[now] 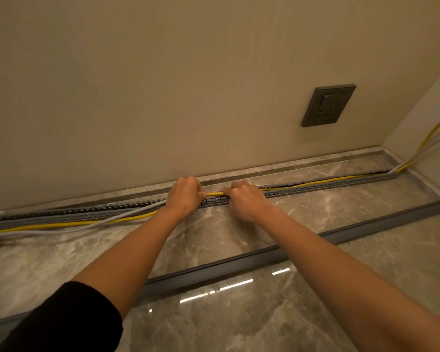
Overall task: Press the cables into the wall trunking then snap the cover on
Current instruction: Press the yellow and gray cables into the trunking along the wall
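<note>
Head view. Slotted grey trunking (315,190) lay along marble floor (239,326) at foot of beige wall (163,85). Left hand (184,196) and right hand (247,200) side by side over trunking mid-run, both curled closed around yellow cable (215,193), short bare stretch showing between them. Right of hands: yellow cable seated in channel, exiting at corner with grey cable (417,151). Left of hands: yellow and grey cable out of channel, loose on floor just in front of it. Long grey cover (264,257) flat on floor, apart from trunking, under both forearms. Dark socket plate (328,105) on wall upper right. Black sleeve (69,318) on left arm.
</note>
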### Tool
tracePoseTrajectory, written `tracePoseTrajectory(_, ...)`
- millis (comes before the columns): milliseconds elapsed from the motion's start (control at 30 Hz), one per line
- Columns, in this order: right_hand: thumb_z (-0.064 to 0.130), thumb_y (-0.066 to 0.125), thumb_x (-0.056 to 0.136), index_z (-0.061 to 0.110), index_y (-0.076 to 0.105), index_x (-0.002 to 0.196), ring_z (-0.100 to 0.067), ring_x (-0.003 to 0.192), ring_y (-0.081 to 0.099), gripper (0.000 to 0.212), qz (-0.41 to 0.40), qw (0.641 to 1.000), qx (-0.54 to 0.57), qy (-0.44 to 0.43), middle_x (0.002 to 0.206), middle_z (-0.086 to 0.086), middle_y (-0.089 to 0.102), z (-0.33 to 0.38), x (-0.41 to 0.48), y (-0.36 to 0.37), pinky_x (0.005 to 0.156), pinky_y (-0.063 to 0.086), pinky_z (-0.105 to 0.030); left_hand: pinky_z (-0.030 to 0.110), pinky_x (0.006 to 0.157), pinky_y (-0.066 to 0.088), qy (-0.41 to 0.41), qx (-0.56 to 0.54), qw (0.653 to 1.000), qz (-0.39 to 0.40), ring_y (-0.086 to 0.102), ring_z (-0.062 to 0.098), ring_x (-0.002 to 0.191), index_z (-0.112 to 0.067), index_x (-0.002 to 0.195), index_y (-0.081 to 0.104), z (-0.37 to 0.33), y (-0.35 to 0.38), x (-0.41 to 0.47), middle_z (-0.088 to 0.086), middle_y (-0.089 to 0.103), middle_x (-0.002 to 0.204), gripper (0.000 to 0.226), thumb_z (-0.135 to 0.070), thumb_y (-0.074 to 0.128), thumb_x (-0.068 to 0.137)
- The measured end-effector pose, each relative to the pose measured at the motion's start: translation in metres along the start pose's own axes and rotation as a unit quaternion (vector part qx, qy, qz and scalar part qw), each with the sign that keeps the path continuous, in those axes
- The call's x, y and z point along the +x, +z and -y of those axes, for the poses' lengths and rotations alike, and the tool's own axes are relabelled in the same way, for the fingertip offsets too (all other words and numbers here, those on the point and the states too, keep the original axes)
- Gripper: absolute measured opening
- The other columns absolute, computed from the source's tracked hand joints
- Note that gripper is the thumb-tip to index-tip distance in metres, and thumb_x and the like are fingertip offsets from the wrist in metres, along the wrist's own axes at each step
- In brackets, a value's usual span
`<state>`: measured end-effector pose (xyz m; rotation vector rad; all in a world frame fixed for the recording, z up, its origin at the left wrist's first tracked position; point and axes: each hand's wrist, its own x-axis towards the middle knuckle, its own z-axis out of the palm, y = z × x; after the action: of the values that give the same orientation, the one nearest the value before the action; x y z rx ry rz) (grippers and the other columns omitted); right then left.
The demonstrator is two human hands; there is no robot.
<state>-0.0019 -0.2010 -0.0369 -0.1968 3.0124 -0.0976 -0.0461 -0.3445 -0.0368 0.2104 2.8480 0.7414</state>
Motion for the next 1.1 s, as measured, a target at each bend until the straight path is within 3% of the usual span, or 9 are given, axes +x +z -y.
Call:
tracePoseTrajectory(100,0.027,0.041,0.098,0.009,0.068,0.102,-0.033,0.103,0.059,0.032,-0.01,0.987,0.141,0.077,0.108,-0.017,0.068,0.001,0.006,0.003,0.086,0.046,-0.037,0.039,0.08,0.05,-0.027,0.006,1.0,-0.004,0.063,0.036,0.1,-0.003,0.096,0.069,-0.004,0.001,-0.001,0.019,0.068,0.105,0.031,-0.032,0.067,0.084)
tracePoseTrajectory(200,0.02,0.057,0.092,0.011,0.073,0.104,-0.03,0.106,0.063,0.022,-0.033,0.949,0.271,0.156,0.11,-0.014,0.072,0.001,0.013,0.007,0.093,0.049,-0.036,0.039,0.081,0.05,-0.054,-0.015,0.998,-0.006,0.063,0.035,0.099,-0.003,0.092,0.067,-0.006,0.005,0.0,0.017,0.07,0.103,0.035,-0.036,0.069,0.081)
tracePoseTrajectory(367,0.013,0.07,0.082,0.01,0.075,0.1,-0.023,0.105,0.065,0.02,-0.041,0.904,0.353,0.24,0.106,-0.012,0.074,-0.001,0.024,0.009,0.094,0.051,-0.032,0.039,0.091,0.047,-0.089,-0.037,0.995,0.035,0.061,0.032,0.106,-0.006,0.093,0.067,-0.011,0.004,0.007,0.014,0.068,0.108,0.032,-0.035,0.069,0.081)
tracePoseTrajectory(500,0.013,0.075,0.075,0.009,0.077,0.091,-0.026,0.105,0.065,0.016,-0.023,0.903,0.333,0.27,0.103,-0.012,0.074,-0.003,0.036,0.009,0.096,0.052,-0.038,0.039,0.095,0.045,-0.125,-0.039,0.99,0.044,0.059,0.031,0.109,-0.009,0.097,0.066,-0.016,0.006,0.009,0.012,0.067,0.111,0.02,-0.021,0.064,0.081)
tracePoseTrajectory(633,0.016,0.073,0.079,0.005,0.075,0.096,-0.028,0.104,0.065,0.02,0.014,0.938,0.275,0.209,0.105,-0.017,0.072,-0.008,0.035,0.001,0.09,0.052,-0.034,0.037,0.097,0.044,-0.152,-0.03,0.987,0.029,0.058,0.031,0.114,-0.01,0.105,0.065,-0.023,0.01,0.012,0.012,0.064,0.118,0.024,-0.02,0.06,0.083)
tracePoseTrajectory(767,0.001,0.05,0.088,0.009,0.071,0.106,-0.033,0.107,0.061,0.029,0.003,0.973,0.204,0.105,0.112,-0.019,0.069,0.0,0.024,0.002,0.086,0.049,-0.034,0.036,0.092,0.048,-0.135,-0.015,0.991,0.004,0.06,0.031,0.111,-0.009,0.106,0.064,-0.029,0.011,0.007,0.013,0.065,0.116,0.023,-0.016,0.057,0.085)
tracePoseTrajectory(867,0.001,0.048,0.087,0.005,0.072,0.106,-0.032,0.108,0.06,0.031,0.006,0.97,0.235,0.066,0.111,-0.018,0.069,0.0,0.02,0.005,0.085,0.047,-0.032,0.038,0.084,0.052,-0.103,-0.059,0.993,-0.001,0.064,0.032,0.103,-0.009,0.073,0.062,-0.021,0.009,0.005,0.017,0.07,0.103,0.011,-0.011,0.058,0.083)
tracePoseTrajectory(933,0.011,0.057,0.086,0.004,0.072,0.102,-0.031,0.103,0.061,0.023,0.021,0.972,0.23,0.045,0.105,-0.019,0.07,-0.001,0.018,0.004,0.078,0.045,-0.031,0.039,0.08,0.053,-0.079,-0.082,0.993,0.006,0.068,0.03,0.095,-0.011,0.053,0.048,-0.015,0.008,0.007,0.021,0.071,0.091,0.032,-0.006,0.059,0.082)
tracePoseTrajectory(1100,0.016,0.063,0.085,0.012,0.071,0.108,-0.032,0.102,0.061,0.024,0.013,0.989,0.143,0.02,0.105,-0.016,0.07,0.002,0.019,0.002,0.081,0.046,-0.032,0.04,0.08,0.053,-0.068,-0.076,0.995,0.003,0.066,0.033,0.09,-0.003,0.072,0.064,0.0,-0.005,0.004,0.023,0.067,0.084,0.018,-0.005,0.055,0.087)
